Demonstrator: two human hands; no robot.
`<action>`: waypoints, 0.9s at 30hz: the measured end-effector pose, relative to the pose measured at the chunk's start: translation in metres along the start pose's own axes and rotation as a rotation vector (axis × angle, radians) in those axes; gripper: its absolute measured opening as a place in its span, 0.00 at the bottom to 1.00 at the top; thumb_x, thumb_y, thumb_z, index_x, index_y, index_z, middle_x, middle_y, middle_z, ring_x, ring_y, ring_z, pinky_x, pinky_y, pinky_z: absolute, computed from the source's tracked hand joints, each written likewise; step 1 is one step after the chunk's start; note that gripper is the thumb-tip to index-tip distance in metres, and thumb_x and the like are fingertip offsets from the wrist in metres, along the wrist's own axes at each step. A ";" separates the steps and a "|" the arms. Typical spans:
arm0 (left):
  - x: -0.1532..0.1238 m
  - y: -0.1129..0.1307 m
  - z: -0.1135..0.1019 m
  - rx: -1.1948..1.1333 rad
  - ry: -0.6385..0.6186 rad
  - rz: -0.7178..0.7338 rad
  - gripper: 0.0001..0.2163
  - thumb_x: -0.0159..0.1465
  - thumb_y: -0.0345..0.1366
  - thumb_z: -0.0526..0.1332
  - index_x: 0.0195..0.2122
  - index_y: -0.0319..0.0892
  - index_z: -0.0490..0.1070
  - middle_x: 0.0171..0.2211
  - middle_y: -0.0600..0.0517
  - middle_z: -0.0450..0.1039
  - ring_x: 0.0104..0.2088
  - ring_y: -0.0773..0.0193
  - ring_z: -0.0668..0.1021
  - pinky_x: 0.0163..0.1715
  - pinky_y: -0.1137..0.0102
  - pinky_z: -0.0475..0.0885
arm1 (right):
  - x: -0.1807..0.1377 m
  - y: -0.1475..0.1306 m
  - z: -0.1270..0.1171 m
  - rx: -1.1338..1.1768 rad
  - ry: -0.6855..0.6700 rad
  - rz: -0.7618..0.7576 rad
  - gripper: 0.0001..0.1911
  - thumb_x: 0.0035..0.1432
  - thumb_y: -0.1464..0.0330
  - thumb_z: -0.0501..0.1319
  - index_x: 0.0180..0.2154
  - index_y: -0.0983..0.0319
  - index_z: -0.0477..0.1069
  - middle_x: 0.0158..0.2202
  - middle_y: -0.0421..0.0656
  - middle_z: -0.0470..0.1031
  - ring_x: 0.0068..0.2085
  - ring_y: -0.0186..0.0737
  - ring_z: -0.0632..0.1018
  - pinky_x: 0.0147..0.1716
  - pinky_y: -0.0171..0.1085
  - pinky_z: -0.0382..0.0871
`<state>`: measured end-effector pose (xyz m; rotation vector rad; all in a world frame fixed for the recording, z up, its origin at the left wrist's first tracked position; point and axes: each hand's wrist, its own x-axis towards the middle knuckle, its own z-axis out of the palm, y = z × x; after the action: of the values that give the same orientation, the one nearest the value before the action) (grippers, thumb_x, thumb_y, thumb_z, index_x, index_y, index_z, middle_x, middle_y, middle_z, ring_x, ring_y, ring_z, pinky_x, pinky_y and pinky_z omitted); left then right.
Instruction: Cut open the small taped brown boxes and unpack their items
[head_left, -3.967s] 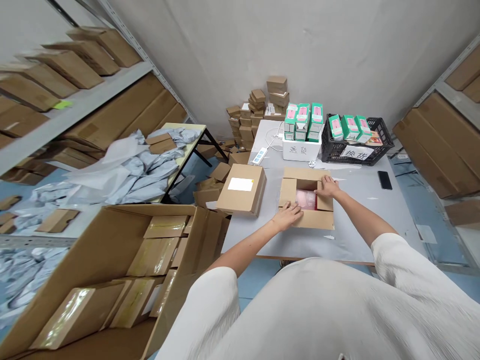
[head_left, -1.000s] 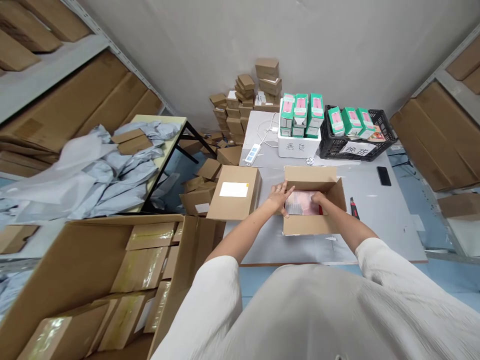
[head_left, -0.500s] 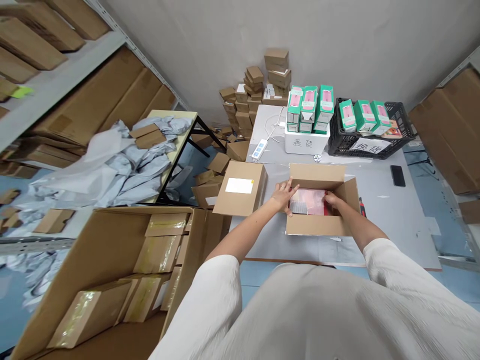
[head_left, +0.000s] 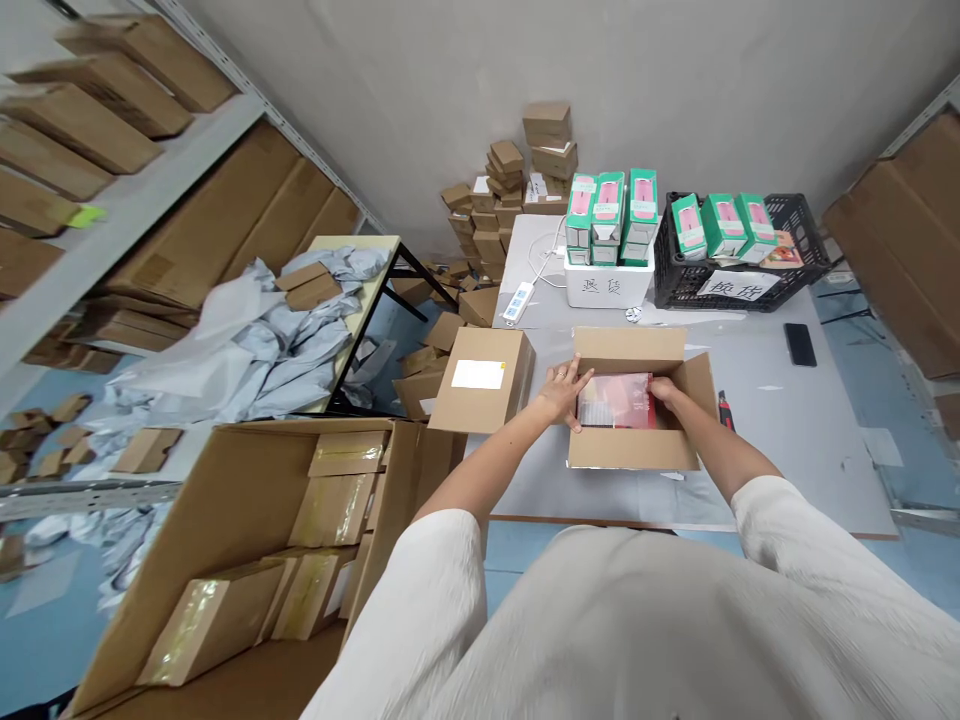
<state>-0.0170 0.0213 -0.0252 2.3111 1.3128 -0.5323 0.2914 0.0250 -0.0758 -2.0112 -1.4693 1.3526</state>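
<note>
An open cardboard box [head_left: 630,450] stands on the table with its flaps folded out. Inside it lies a flat pink and red packet [head_left: 615,398] in clear wrapping, with a printed patch on its left part. My left hand [head_left: 561,390] rests against the left side of the box, fingers spread, the fingertips by the packet's left end. At the packet's right end, my right hand [head_left: 663,392] reaches into the box with closed fingers on the packet's edge; its fingertips are partly hidden.
Left of the box is a closed carton [head_left: 487,395] with a white label. Behind stand a white bin [head_left: 609,287] and a black crate [head_left: 739,290] holding green boxes. A red cutter [head_left: 725,410] and a phone [head_left: 800,344] lie rightward. A large carton [head_left: 247,480] holds taped parcels.
The view has shifted slightly. More red shows at the packet's right part beside my right hand. My left hand keeps its place at the box's left side.
</note>
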 end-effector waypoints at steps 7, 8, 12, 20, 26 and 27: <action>-0.003 0.002 -0.007 -0.018 0.002 -0.001 0.81 0.38 0.66 0.81 0.83 0.54 0.29 0.81 0.37 0.14 0.78 0.15 0.43 0.72 0.30 0.44 | -0.020 -0.022 -0.018 0.060 -0.072 -0.015 0.09 0.57 0.67 0.72 0.30 0.61 0.75 0.30 0.43 0.80 0.35 0.41 0.78 0.36 0.35 0.73; -0.004 0.003 -0.007 -0.018 0.004 0.000 0.81 0.38 0.67 0.81 0.83 0.54 0.28 0.81 0.36 0.14 0.78 0.15 0.43 0.72 0.30 0.44 | -0.025 -0.027 -0.021 0.048 -0.088 -0.070 0.10 0.58 0.66 0.72 0.30 0.61 0.74 0.30 0.42 0.80 0.35 0.41 0.78 0.37 0.35 0.73; -0.004 0.003 -0.008 0.014 0.002 -0.001 0.81 0.38 0.67 0.81 0.83 0.52 0.29 0.81 0.36 0.14 0.78 0.16 0.44 0.72 0.30 0.44 | -0.045 -0.058 -0.028 -0.146 -0.077 -0.239 0.11 0.64 0.64 0.66 0.30 0.60 0.74 0.31 0.41 0.80 0.38 0.42 0.78 0.40 0.35 0.72; -0.005 0.001 -0.009 0.032 0.031 0.000 0.80 0.39 0.67 0.81 0.83 0.49 0.31 0.81 0.34 0.16 0.77 0.17 0.46 0.72 0.32 0.46 | -0.081 -0.113 -0.041 -0.501 0.137 -0.576 0.15 0.74 0.62 0.56 0.46 0.61 0.81 0.62 0.54 0.73 0.62 0.55 0.75 0.60 0.46 0.70; -0.011 -0.002 -0.008 -0.007 0.084 0.018 0.79 0.41 0.66 0.80 0.83 0.46 0.30 0.82 0.32 0.23 0.78 0.18 0.47 0.72 0.34 0.48 | -0.104 -0.137 -0.061 -0.673 0.211 -0.683 0.19 0.78 0.62 0.52 0.52 0.60 0.80 0.60 0.55 0.74 0.59 0.58 0.74 0.59 0.51 0.69; -0.012 -0.003 -0.008 -0.016 0.088 0.016 0.79 0.42 0.65 0.80 0.83 0.45 0.30 0.82 0.31 0.23 0.78 0.19 0.47 0.72 0.35 0.49 | -0.106 -0.141 -0.065 -0.694 0.220 -0.692 0.19 0.78 0.62 0.51 0.52 0.60 0.79 0.60 0.55 0.74 0.58 0.58 0.74 0.58 0.51 0.69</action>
<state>-0.0246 0.0180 -0.0127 2.3542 1.3328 -0.4181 0.2607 0.0109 0.1091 -1.6022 -2.4141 0.3476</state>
